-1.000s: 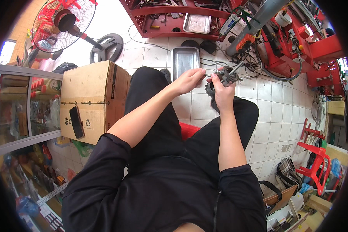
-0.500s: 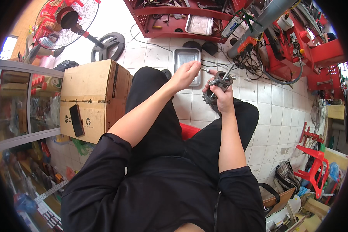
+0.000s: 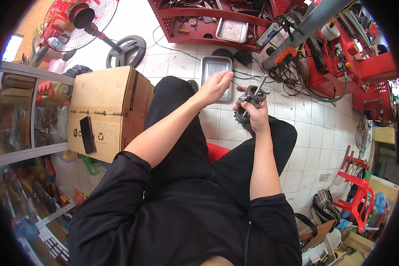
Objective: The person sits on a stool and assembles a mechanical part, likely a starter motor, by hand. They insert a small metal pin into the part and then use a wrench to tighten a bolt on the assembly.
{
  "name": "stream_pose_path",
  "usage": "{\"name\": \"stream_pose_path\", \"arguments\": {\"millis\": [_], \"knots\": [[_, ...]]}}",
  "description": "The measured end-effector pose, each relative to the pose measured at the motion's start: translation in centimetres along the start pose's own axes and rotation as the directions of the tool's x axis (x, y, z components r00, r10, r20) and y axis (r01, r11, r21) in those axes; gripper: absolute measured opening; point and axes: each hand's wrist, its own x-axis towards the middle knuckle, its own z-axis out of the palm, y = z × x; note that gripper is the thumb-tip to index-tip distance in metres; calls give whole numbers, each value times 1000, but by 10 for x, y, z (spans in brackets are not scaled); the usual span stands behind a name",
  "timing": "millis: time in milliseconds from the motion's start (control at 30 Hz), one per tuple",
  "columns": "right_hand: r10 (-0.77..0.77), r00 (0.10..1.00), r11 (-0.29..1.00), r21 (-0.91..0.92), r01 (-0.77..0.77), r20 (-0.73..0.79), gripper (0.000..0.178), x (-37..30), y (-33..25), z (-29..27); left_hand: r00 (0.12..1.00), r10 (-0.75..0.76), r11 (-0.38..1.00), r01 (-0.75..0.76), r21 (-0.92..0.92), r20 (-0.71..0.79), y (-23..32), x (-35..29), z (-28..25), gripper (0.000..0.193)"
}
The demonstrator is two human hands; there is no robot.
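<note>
In my right hand, closed around it, is a dark round metal part with a toothed gear at its lower end. A clamp-like metal fitting with side bolts sits on its upper end, and a long threaded rod sticks up at a slant. My left hand is closed in a pinch just left of it, on a thin metal tool. The tool's end points toward the fitting; whether they touch I cannot tell. Beyond my left hand, a shallow metal tray lies on the tiled floor.
At my left stands a cardboard box with a phone on top, beside a glass cabinet. A fan stands far left. Red tool shelving and cables lie ahead; a red plastic stool is at right.
The whole view has shifted slightly. My right hand with the metal part sits a little lower, while my left hand keeps nearly the same pose and its hold on the thin tool.
</note>
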Motion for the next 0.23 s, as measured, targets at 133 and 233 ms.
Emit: {"name": "stream_pose_path", "arguments": {"millis": [133, 233], "knots": [[-149, 987, 989, 20, 148, 59, 52, -1, -5, 8, 999, 29, 999, -27, 40, -35, -1, 0, 1, 37], [-175, 979, 983, 80, 167, 104, 57, 0, -5, 9, 999, 22, 999, -20, 34, -47, -5, 2, -1, 40]]}}
